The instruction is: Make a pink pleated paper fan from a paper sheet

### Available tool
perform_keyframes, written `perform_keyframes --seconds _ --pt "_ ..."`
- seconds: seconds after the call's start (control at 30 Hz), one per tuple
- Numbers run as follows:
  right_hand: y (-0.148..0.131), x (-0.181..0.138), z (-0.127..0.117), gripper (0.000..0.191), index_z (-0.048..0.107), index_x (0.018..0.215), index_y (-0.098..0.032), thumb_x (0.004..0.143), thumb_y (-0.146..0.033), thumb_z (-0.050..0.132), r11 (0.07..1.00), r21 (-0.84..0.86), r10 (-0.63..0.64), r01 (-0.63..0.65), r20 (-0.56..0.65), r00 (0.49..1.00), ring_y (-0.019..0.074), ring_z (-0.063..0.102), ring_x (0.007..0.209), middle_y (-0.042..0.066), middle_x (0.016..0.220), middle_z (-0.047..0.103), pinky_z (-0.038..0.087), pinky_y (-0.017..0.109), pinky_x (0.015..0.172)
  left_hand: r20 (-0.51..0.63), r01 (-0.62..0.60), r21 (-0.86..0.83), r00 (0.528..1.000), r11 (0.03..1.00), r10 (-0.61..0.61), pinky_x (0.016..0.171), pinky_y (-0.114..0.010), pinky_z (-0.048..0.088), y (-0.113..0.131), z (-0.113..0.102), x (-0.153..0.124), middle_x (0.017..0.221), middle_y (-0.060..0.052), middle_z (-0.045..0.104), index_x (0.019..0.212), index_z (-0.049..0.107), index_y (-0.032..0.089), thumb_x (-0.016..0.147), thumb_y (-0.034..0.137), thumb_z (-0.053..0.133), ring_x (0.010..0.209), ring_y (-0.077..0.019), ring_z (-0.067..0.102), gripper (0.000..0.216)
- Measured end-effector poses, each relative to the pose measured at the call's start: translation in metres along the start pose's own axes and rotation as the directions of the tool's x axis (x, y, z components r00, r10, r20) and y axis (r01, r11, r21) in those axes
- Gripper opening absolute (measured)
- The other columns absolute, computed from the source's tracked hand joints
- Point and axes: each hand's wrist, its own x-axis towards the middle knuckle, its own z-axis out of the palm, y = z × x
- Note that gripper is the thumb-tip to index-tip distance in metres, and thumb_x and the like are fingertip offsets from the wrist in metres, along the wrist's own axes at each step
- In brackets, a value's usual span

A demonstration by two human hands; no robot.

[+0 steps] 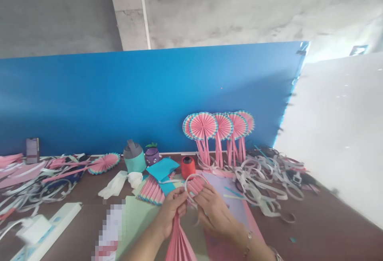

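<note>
My left hand [172, 210] is closed around the gathered upper end of a pleated pink paper [180, 242], whose folds spread down toward me. Close beside it, my right hand [213, 208] has its fingers bent and pinched on a thin white strip [186, 185]. The strip curls in a loop between the two hands, over the top of the pink paper. Exactly where its ends lie is hidden by my fingers. Beneath the hands lie green paper sheets [136, 217] and lilac sheets [236, 191]. Just behind stands a red thread spool [188, 168].
Finished pink round fans [203, 126] lean on the blue partition [119, 93]. Tangled white strips [269, 177] lie right. Left are a power strip [56, 229], a phone [32, 150] and a teal cup [134, 158]. A folded pink piece [152, 191] and blue paper [163, 169] lie centrally.
</note>
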Motion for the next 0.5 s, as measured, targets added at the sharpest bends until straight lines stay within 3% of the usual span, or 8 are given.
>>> perform_keyframes --seconds 0.17,0.33,0.5 --pt "0.001 0.0 -0.002 0.028 0.057 0.095 -0.019 0.077 -0.007 0.04 1.0 0.008 -0.015 0.015 0.057 0.998 0.0219 0.056 0.081 0.006 0.082 0.062 0.043 0.047 0.093 -0.011 0.001 -0.049 1.0 0.999 -0.001 0.039 -0.016 0.017 0.002 -0.005 0.003 0.048 0.012 0.034 0.086 0.064 0.013 0.058 0.045 0.084 0.038 0.0006 0.021 0.047" --pt "0.001 0.0 -0.003 0.018 0.051 0.073 -0.022 0.082 -0.009 0.041 1.0 -0.029 0.013 -0.011 0.051 0.999 0.0177 0.054 0.069 0.002 0.068 0.056 0.043 0.044 0.093 -0.003 0.021 -0.085 1.0 0.996 -0.022 0.039 -0.015 0.016 0.005 -0.004 0.002 0.056 0.009 0.044 0.081 0.063 0.012 0.057 0.046 0.084 0.04 0.0022 0.023 0.047" --pt "0.006 -0.004 0.003 0.018 0.052 0.076 -0.022 0.081 -0.007 0.042 1.0 -0.016 0.007 -0.007 0.048 0.999 0.0156 0.054 0.062 -0.001 0.066 0.056 0.041 0.046 0.096 0.042 0.057 -0.027 0.998 0.998 -0.055 0.04 -0.016 0.017 0.004 0.006 -0.006 0.048 0.011 0.037 0.08 0.063 0.013 0.057 0.047 0.084 0.039 0.0001 0.025 0.046"
